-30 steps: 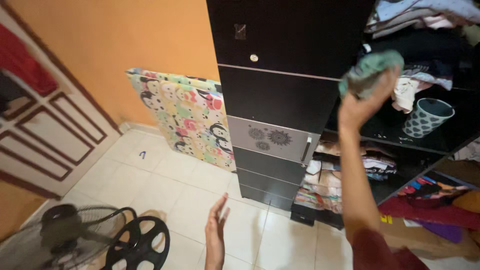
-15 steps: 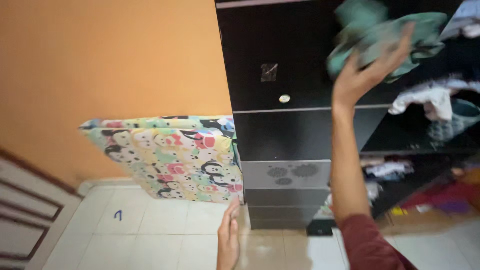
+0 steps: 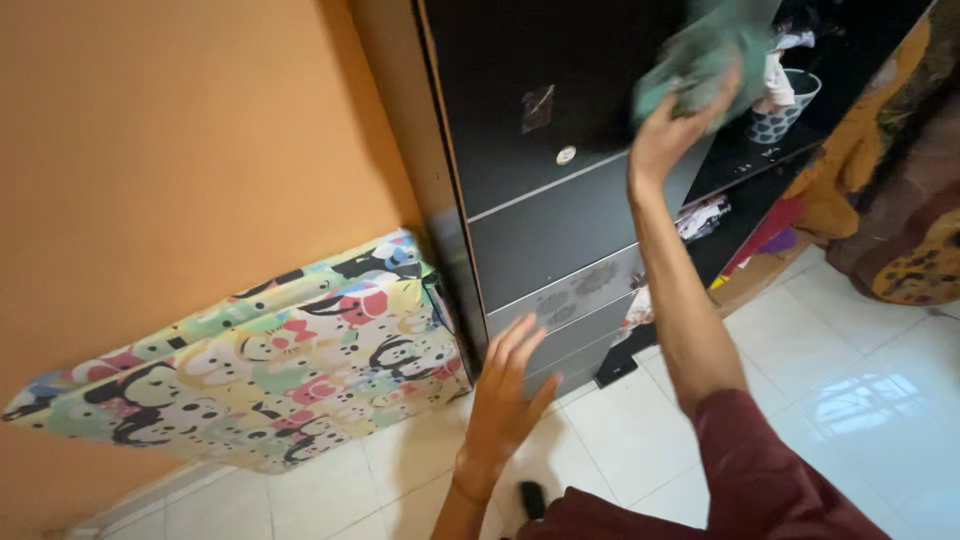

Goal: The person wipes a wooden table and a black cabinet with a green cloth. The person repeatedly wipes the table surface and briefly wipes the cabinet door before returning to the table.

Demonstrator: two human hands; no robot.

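Room: orange painted wall [image 3: 170,140] on the left, pale glossy floor tiles [image 3: 800,350] below, tall black wooden wardrobe [image 3: 520,60] in the middle.
Wardrobe front: black closed door panel with a small round white sticker [image 3: 566,155], grey drawer band with faint flower prints [image 3: 585,290] lower down.
Wardrobe inside: open on the right, dark shelf [image 3: 745,150] carrying a grey cup with a heart pattern [image 3: 785,105]; white cloth just above that cup; folded clothes on the lower shelves, blurred.
Beside the wardrobe: folded foam mat with a colourful cartoon-face print [image 3: 270,370], leaning on the orange wall, one end touching the wardrobe's side.
Far right: brown and yellow patterned fabric [image 3: 900,190] hanging down to the floor.
Right hand [image 3: 672,135]: raised high in front of the wardrobe, arm in a dark red sleeve [image 3: 770,470]; grip closed around a crumpled teal-green cloth [image 3: 700,55].
Teal-green cloth: bunched in the right hand, up at the open side of the wardrobe, just left of the heart-pattern cup, motion-blurred.
Left hand [image 3: 503,395]: held low before the grey drawer band, grip spread wide, fingers apart, touching nothing.
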